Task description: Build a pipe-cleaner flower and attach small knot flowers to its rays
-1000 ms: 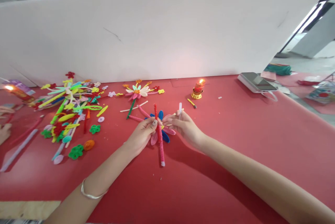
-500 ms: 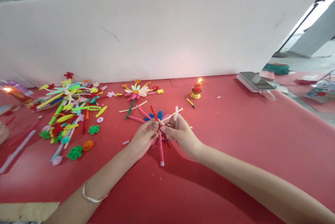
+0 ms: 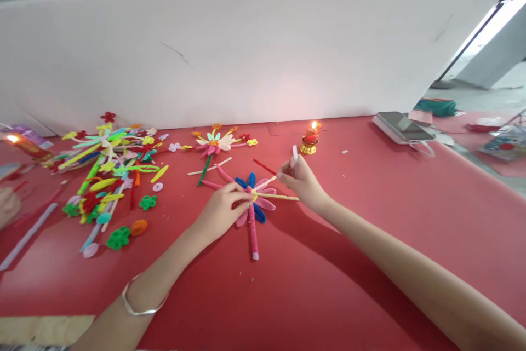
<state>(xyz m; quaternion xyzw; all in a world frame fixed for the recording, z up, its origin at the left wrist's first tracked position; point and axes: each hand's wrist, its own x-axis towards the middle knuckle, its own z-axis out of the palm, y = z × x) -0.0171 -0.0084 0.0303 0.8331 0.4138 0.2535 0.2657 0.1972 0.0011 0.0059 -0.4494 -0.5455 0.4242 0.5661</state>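
A pipe-cleaner flower [image 3: 266, 205] with blue and pink petals lies on the red table; a pink-wrapped stem [image 3: 253, 236] points toward me. My left hand [image 3: 224, 206] has its fingertips closed on the flower near its yellow centre, hiding the left petals. Above and right of the flower, my right hand [image 3: 303, 178] pinches a short red pipe cleaner [image 3: 264, 166] between thumb and finger. A translucent whitish glue stick [image 3: 295, 153] also stands up out of that hand. A cream pipe cleaner [image 3: 279, 196] stretches from the flower's centre to below the right hand.
A lit candle [image 3: 312, 136] in a gold holder stands behind my right hand. At the back is another pipe-cleaner flower [image 3: 222, 143]. Colourful pipe-cleaner pieces [image 3: 102, 184] are heaped left. Another person's hand [image 3: 8, 206] and a second candle [image 3: 28, 148] show far left; a phone [image 3: 405, 126] lies right.
My right hand has moved right and up, carrying the red pipe cleaner and glue stick away from my left hand. My left hand has lowered onto the flower, whose centre now shows.
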